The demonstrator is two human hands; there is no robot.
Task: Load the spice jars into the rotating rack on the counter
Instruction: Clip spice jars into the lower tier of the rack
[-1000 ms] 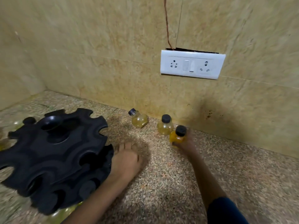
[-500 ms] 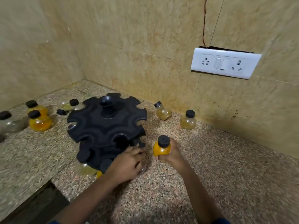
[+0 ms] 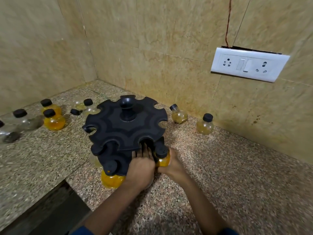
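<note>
A black two-tier rotating rack (image 3: 118, 131) stands on the granite counter. My right hand (image 3: 174, 164) is shut on an orange jar with a black cap (image 3: 163, 161), pressed against a slot of the rack's lower tier. My left hand (image 3: 141, 164) rests flat on the lower tier right beside that jar, fingers under the upper tier. Another orange jar (image 3: 111, 179) hangs in a front slot of the lower tier, and a pale jar (image 3: 95, 160) hangs to its left, mostly hidden.
Two yellowish jars (image 3: 179, 115) (image 3: 205, 125) stand by the back wall right of the rack. Several more jars, orange (image 3: 54, 122) and clear (image 3: 27, 120), stand to the left. A white socket plate (image 3: 249, 64) is on the wall. The counter has a dark gap (image 3: 47, 212) at front left.
My right hand carried the orange jar from the back wall to the rack's lower tier. My left hand shifted onto the rack beside it. The view swung left.
</note>
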